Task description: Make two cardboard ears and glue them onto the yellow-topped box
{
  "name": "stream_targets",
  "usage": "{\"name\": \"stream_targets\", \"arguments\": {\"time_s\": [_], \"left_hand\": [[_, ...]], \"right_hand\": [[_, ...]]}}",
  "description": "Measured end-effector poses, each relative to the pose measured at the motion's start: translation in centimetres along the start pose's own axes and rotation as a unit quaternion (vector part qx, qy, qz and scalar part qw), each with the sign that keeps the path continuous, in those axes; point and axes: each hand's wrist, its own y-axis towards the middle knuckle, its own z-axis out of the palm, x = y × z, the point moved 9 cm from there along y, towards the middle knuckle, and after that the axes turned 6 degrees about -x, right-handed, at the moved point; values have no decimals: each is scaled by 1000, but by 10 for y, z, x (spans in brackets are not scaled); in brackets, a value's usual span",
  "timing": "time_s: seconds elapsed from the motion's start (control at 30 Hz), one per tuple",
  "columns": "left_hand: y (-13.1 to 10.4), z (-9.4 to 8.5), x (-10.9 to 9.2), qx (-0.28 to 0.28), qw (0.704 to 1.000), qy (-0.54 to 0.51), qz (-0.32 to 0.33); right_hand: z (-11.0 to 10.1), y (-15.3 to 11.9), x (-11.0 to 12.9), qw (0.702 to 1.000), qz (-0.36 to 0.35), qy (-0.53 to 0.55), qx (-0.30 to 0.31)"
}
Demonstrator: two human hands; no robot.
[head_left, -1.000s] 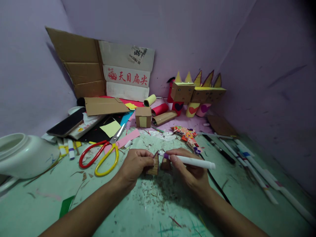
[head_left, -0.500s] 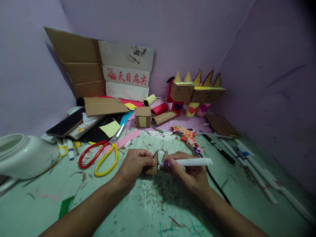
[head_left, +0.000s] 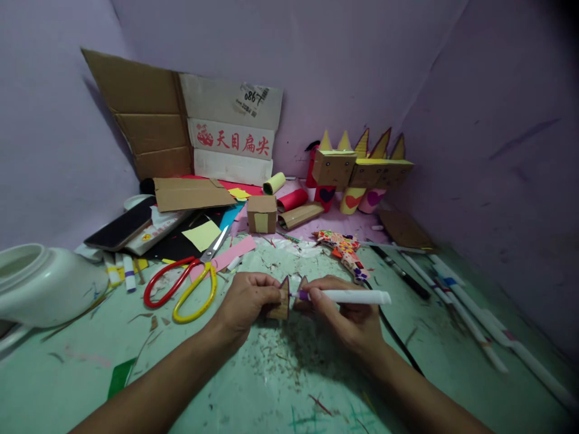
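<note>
Between thumb and fingers, my left hand (head_left: 250,301) pinches a small pointed cardboard piece (head_left: 281,306) with a dark purple edge. My right hand (head_left: 350,310) grips a white marker (head_left: 357,297) with a purple tip end, pointing left at that edge. The tip lies at or very near the cardboard; contact is too small to make out. A second pointed cardboard piece (head_left: 302,292) shows behind the marker tip, partly covered by my right fingers. Scissors (head_left: 194,289) with one red and one yellow handle lie left of my left hand.
A white pot (head_left: 49,289) stands at the far left. Behind my hands are a small cardboard box (head_left: 262,215), paper tubes (head_left: 293,200) and cardboard figures (head_left: 335,169). A patterned paper piece (head_left: 344,250), a black pen (head_left: 402,274) and several white markers (head_left: 470,325) lie to the right.
The marker and my right hand have shifted very slightly. My left hand still holds the cardboard piece in the same place.
</note>
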Motion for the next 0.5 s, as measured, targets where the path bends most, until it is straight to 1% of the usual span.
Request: {"name": "stream_targets", "arguments": {"time_s": [0.17,0.27,0.5], "left_hand": [[0,-1,-1,-9,1000,-2,2],[0,-1,-3,-11,1000,0,6],[0,-1,-1,-12,1000,8,-3]], "right_hand": [[7,0,9,999,-31,-13,29],[9,-1,9,999,-25,-9,38],[3,1,7,1000,-19,-9,17]]}}
